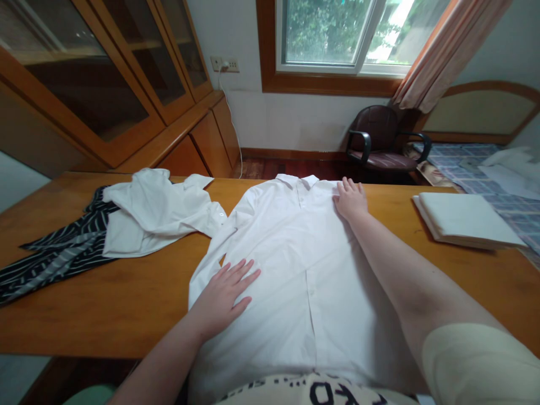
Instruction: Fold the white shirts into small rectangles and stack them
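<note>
A white button-up shirt [287,242] lies spread out, front side up, on the wooden table [139,306], its collar toward the far edge. My left hand [230,292] rests on the shirt's left side with its fingers spread. Farther off, my right hand [351,198] lies flat at the shirt's right shoulder, its fingers stretched toward the table's far edge. Neither hand grips anything. The right sleeve cannot be made out behind my right arm. The shirt's hem is hidden near my body.
Left of the shirt lie a crumpled white garment [158,211] and black striped cloth [71,242]. A folded white stack [466,216] sits at the table's right. Beyond the table stand an office chair [379,138], a glass-door cabinet [169,121] and a bed [476,157].
</note>
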`<state>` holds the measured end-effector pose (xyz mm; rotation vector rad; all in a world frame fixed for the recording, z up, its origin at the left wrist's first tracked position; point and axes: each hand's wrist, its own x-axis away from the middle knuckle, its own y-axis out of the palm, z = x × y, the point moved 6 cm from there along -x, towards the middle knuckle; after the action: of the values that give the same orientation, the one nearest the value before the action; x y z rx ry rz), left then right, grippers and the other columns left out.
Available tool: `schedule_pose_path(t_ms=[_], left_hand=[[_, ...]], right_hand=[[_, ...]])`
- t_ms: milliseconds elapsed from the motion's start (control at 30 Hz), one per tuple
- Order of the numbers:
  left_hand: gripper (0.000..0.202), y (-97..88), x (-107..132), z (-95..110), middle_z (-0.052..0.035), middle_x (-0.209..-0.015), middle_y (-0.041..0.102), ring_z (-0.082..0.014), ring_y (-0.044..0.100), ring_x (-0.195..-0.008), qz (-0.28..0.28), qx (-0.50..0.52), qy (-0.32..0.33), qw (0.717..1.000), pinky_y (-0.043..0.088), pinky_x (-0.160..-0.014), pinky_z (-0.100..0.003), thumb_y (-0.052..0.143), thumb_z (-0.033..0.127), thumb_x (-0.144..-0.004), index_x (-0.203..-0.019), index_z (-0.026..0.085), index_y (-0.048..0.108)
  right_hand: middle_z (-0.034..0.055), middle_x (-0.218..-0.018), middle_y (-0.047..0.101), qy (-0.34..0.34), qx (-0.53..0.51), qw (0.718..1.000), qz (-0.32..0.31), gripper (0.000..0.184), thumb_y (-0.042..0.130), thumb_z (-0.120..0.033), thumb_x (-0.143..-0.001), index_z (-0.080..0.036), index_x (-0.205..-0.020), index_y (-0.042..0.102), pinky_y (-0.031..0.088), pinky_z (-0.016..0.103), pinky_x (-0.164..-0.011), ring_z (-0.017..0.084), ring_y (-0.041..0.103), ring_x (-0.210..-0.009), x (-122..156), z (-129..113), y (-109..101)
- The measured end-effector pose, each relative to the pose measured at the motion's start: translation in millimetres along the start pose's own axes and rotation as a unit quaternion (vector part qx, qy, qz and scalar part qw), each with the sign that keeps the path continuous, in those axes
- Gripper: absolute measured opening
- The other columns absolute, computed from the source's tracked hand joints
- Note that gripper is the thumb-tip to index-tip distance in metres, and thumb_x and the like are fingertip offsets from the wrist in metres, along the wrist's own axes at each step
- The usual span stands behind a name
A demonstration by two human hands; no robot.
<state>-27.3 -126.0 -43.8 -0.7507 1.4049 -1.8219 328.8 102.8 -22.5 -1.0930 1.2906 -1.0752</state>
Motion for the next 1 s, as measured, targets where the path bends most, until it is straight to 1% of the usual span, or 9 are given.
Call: schedule_pose_path(t_ms=[100, 200, 333, 433, 567, 700, 800, 900, 1000], left_hand=[[0.057, 0.0, 0, 0, -0.0027, -0.151, 0.036, -0.0242, 0.036, -0.137, 0.004, 0.005, 0.004, 1.000, 0.029, -0.112, -0.048, 0.049, 0.034, -0.089, -0.145, 0.035, 0.035], [0.055, 1.3, 0, -2, -0.0029, -0.150, 0.038, -0.0239, 0.036, -0.137, 0.006, 0.005, 0.003, 1.000, 0.029, -0.111, -0.048, 0.048, 0.034, -0.090, -0.144, 0.035, 0.036], [0.054, 2.8, 1, -4, -0.0030, -0.150, 0.037, -0.0236, 0.037, -0.137, 0.010, 0.002, 0.002, 1.000, 0.029, -0.111, -0.048, 0.046, 0.035, -0.091, -0.144, 0.035, 0.036], [0.054, 3.2, 1, -4, -0.0023, -0.150, 0.038, -0.0236, 0.037, -0.136, 0.010, 0.000, 0.002, 1.000, 0.029, -0.111, -0.048, 0.046, 0.036, -0.091, -0.144, 0.035, 0.036], [0.053, 3.9, 1, -5, -0.0027, -0.150, 0.037, -0.0233, 0.037, -0.136, 0.003, -0.009, 0.002, 1.000, 0.029, -0.111, -0.047, 0.044, 0.037, -0.092, -0.144, 0.034, 0.036], [0.052, 3.8, 1, -5, -0.0034, -0.151, 0.037, -0.0237, 0.036, -0.137, -0.002, -0.015, 0.003, 1.000, 0.029, -0.111, -0.048, 0.043, 0.037, -0.093, -0.145, 0.033, 0.036], [0.052, 3.6, 1, -6, -0.0030, -0.151, 0.036, -0.0238, 0.036, -0.137, -0.006, -0.013, 0.002, 1.000, 0.030, -0.110, -0.049, 0.043, 0.037, -0.093, -0.144, 0.034, 0.036], [0.052, 3.1, 1, -6, -0.0027, -0.151, 0.036, -0.0238, 0.036, -0.137, -0.004, -0.005, 0.002, 1.000, 0.030, -0.110, -0.048, 0.043, 0.038, -0.093, -0.144, 0.034, 0.037], [0.051, 2.7, 1, -7, -0.0030, -0.150, 0.037, -0.0235, 0.037, -0.137, -0.002, 0.002, 0.002, 1.000, 0.030, -0.111, -0.048, 0.044, 0.038, -0.093, -0.144, 0.033, 0.038]], right_hand=[[0.0113, -0.157, 0.020, -0.024, -0.058, 0.997, -0.046, 0.063, 0.032, -0.049, -0.093, -0.015, -0.147, 0.031, 0.016, 0.044, -0.114, 0.029, 0.019, -0.142, 30, -38, -9], [0.0160, -0.155, 0.023, -0.061, -0.100, 0.988, -0.103, 0.070, 0.029, -0.056, -0.093, -0.012, -0.147, 0.031, 0.023, 0.044, -0.112, 0.032, 0.025, -0.140, 68, -77, -9], [0.0166, -0.154, 0.025, -0.096, -0.090, 0.984, -0.119, 0.074, 0.033, -0.062, -0.090, -0.015, -0.147, 0.033, 0.024, 0.050, -0.110, 0.036, 0.024, -0.140, 106, -98, -1], [0.0099, -0.156, 0.023, -0.112, -0.085, 0.983, -0.121, 0.073, 0.032, -0.064, -0.089, -0.023, -0.149, 0.029, 0.019, 0.051, -0.113, 0.031, 0.020, -0.143, 114, -88, 6], [0.0056, -0.158, 0.018, -0.090, -0.066, 0.985, -0.133, 0.071, 0.028, -0.064, -0.090, -0.027, -0.150, 0.026, 0.015, 0.049, -0.115, 0.027, 0.015, -0.144, 102, -53, 12], [0.0094, -0.157, 0.019, -0.012, -0.040, 0.991, -0.126, 0.071, 0.028, -0.061, -0.091, -0.021, -0.150, 0.026, 0.015, 0.045, -0.115, 0.027, 0.015, -0.144, 87, -11, 13], [0.0132, -0.157, 0.019, 0.047, -0.030, 0.992, -0.118, 0.075, 0.027, -0.062, -0.091, -0.015, -0.150, 0.025, 0.017, 0.044, -0.114, 0.028, 0.017, -0.144, 84, 11, 15], [0.0174, -0.156, 0.020, 0.093, -0.027, 0.989, -0.107, 0.080, 0.025, -0.063, -0.091, -0.009, -0.150, 0.023, 0.017, 0.045, -0.114, 0.030, 0.020, -0.143, 85, 21, 17], [0.0218, -0.154, 0.022, 0.121, -0.023, 0.990, -0.076, 0.082, 0.029, -0.063, -0.090, -0.006, -0.149, 0.026, 0.014, 0.052, -0.113, 0.034, 0.018, -0.142, 87, 20, 13]])
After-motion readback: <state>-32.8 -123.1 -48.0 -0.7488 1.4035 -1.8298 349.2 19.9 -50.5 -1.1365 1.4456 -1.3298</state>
